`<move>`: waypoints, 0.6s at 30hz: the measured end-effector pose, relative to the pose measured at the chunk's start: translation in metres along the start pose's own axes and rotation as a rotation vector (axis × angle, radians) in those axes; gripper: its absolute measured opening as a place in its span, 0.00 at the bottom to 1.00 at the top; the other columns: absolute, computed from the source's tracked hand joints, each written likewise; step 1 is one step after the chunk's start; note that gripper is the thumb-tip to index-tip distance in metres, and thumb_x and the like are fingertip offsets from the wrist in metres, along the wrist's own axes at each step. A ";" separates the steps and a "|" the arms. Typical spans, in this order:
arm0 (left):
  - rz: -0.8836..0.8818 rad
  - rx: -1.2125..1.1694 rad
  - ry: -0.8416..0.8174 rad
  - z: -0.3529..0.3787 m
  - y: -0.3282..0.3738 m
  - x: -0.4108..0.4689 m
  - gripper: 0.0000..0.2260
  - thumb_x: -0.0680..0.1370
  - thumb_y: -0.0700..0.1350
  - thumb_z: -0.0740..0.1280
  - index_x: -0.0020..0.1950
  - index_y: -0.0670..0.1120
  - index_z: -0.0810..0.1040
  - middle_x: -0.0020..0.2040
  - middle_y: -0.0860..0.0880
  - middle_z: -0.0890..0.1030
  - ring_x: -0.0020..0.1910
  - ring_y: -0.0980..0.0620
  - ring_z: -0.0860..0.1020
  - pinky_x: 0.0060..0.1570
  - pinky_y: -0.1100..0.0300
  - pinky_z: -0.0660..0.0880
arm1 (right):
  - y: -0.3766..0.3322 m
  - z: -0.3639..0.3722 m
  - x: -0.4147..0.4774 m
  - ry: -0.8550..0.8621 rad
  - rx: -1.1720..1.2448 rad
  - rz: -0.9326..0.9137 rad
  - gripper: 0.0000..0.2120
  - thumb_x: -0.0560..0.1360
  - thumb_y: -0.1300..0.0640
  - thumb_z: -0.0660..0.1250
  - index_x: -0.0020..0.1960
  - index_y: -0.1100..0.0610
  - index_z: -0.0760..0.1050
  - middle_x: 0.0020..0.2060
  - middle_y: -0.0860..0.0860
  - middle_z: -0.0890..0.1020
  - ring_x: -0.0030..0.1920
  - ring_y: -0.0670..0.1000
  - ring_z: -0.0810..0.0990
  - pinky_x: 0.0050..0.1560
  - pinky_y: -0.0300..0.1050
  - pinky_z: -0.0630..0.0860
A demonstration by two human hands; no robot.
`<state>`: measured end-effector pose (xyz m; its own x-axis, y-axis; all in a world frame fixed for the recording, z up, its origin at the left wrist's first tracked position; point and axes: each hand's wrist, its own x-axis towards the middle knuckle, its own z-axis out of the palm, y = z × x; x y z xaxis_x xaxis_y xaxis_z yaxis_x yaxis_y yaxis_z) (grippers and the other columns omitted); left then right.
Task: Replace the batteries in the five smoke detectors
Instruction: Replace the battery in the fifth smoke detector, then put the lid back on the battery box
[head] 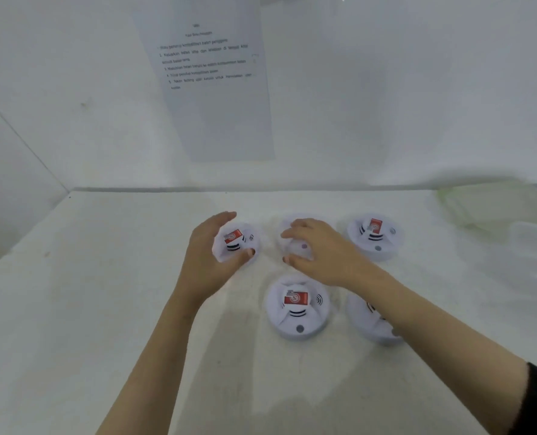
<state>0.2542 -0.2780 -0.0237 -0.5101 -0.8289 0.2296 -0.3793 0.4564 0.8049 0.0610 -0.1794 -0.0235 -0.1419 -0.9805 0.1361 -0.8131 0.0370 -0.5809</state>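
Note:
Several round white smoke detectors with red labels lie on the white table [104, 309]. My left hand [209, 255] curls round the back left detector [237, 241], thumb at its near edge and fingers over its far side. My right hand [320, 252] grips the back middle detector [297, 246], which is mostly hidden under the fingers. A third detector [375, 235] sits at the back right. Another [297, 307] lies nearer me in the middle. My right forearm partly covers the last one [369, 323].
A printed instruction sheet [210, 80] hangs on the white wall behind the table. Pale translucent plastic containers [493, 211] stand at the table's right edge. The table's left and near parts hold nothing in view.

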 end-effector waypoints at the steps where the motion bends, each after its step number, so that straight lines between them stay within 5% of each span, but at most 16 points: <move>1: 0.049 -0.024 0.011 0.007 0.011 -0.008 0.26 0.67 0.54 0.72 0.65 0.53 0.75 0.61 0.59 0.75 0.61 0.61 0.72 0.57 0.75 0.64 | 0.001 -0.008 -0.016 0.024 0.045 0.015 0.19 0.76 0.51 0.66 0.65 0.53 0.72 0.64 0.50 0.73 0.64 0.47 0.69 0.62 0.37 0.63; 4: 0.127 -0.102 -0.062 0.034 0.045 -0.032 0.15 0.71 0.48 0.73 0.56 0.54 0.79 0.54 0.60 0.81 0.55 0.63 0.77 0.53 0.73 0.70 | 0.009 -0.034 -0.068 0.081 0.112 0.070 0.12 0.75 0.50 0.66 0.58 0.48 0.76 0.54 0.42 0.78 0.52 0.38 0.74 0.53 0.31 0.68; 9: 0.145 -0.209 -0.277 0.095 0.099 -0.070 0.11 0.72 0.47 0.70 0.53 0.51 0.80 0.49 0.60 0.83 0.49 0.62 0.80 0.48 0.70 0.75 | 0.027 -0.092 -0.149 0.216 0.076 0.185 0.05 0.73 0.53 0.68 0.49 0.48 0.78 0.43 0.42 0.81 0.45 0.38 0.77 0.44 0.27 0.70; 14: 0.116 -0.239 -0.413 0.159 0.139 -0.091 0.09 0.75 0.38 0.71 0.49 0.52 0.79 0.46 0.58 0.82 0.41 0.63 0.80 0.41 0.70 0.75 | 0.065 -0.145 -0.218 0.339 -0.008 0.325 0.05 0.73 0.52 0.68 0.49 0.45 0.78 0.42 0.40 0.80 0.45 0.37 0.76 0.42 0.26 0.68; 18: 0.059 -0.267 -0.406 0.209 0.165 -0.094 0.10 0.76 0.39 0.69 0.51 0.55 0.77 0.49 0.57 0.82 0.42 0.66 0.78 0.42 0.73 0.72 | 0.115 -0.175 -0.260 0.436 -0.126 0.474 0.07 0.75 0.52 0.66 0.53 0.48 0.77 0.47 0.43 0.79 0.47 0.43 0.76 0.47 0.36 0.67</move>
<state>0.0782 -0.0571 -0.0266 -0.8046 -0.5870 0.0898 -0.1564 0.3553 0.9216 -0.0942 0.1137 0.0149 -0.6955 -0.6851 0.2169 -0.6624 0.4942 -0.5630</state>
